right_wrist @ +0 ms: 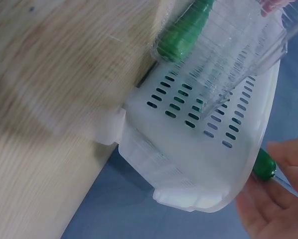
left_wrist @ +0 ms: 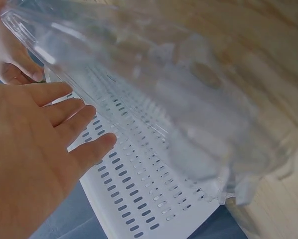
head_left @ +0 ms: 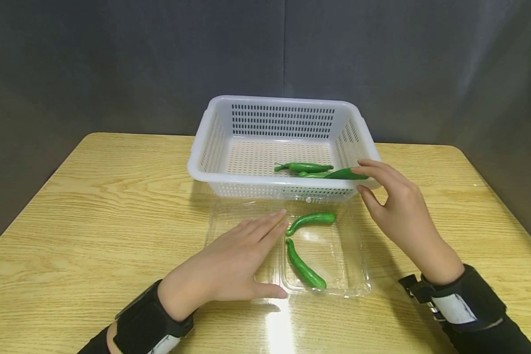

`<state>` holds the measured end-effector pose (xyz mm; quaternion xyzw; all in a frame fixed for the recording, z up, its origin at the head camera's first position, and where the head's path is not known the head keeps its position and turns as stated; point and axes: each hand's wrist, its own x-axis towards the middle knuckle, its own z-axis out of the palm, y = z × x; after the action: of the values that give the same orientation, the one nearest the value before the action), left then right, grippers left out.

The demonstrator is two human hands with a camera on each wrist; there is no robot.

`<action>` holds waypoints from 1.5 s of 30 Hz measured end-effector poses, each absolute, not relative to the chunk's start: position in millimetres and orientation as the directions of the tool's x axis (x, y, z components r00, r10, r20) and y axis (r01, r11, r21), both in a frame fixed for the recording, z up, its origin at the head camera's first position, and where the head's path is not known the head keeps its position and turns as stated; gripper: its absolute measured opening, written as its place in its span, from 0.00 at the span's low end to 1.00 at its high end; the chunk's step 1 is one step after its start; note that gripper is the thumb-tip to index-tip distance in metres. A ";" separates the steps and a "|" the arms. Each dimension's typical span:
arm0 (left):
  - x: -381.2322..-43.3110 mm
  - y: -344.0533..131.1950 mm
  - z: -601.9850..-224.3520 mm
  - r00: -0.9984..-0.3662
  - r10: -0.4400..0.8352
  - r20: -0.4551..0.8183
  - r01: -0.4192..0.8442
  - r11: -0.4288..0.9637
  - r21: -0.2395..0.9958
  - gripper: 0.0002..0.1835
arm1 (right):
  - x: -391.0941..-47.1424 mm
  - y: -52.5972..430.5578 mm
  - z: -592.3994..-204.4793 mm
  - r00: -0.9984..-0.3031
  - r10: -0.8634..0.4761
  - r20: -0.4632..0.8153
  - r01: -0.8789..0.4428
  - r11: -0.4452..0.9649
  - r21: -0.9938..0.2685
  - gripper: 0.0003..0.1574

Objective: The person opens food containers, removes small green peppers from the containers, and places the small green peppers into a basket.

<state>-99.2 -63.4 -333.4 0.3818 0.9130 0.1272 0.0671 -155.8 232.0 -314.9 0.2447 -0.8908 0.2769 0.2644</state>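
Note:
Two green chili peppers lie in the right half of a hinged clear plastic box (head_left: 354, 250), one curved pepper (head_left: 311, 220) behind another pepper (head_left: 304, 268). Across the box's left half stretches my left hand (head_left: 234, 263), fingers straight, fingertips close to the middle fold. My right hand (head_left: 400, 206) is at the right front corner of a white basket (head_left: 256, 181). Its fingers touch a green pepper (head_left: 342, 173) that rises just past the rim, while the thumb stands apart outside. The right wrist view shows that pepper's stem end (right_wrist: 264, 165) between thumb and fingers.
Inside the basket, more green peppers (head_left: 309, 167) lie near the front wall. The basket stands behind the box on a wooden table (head_left: 93, 236). A dark cloth backdrop (head_left: 137, 64) rises behind the table's far edge.

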 end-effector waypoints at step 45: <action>-99.2 -61.8 -333.6 -0.701 0.713 -0.018 0.681 0.676 0.281 0.57 | -133.1 220.1 -301.1 -0.702 -0.675 0.227 -0.709 0.628 -0.322 0.16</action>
<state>-99.2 -61.8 -333.6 0.3817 0.9133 0.1275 0.0632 -133.1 220.1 -301.1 0.3840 -0.9011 0.1968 0.0421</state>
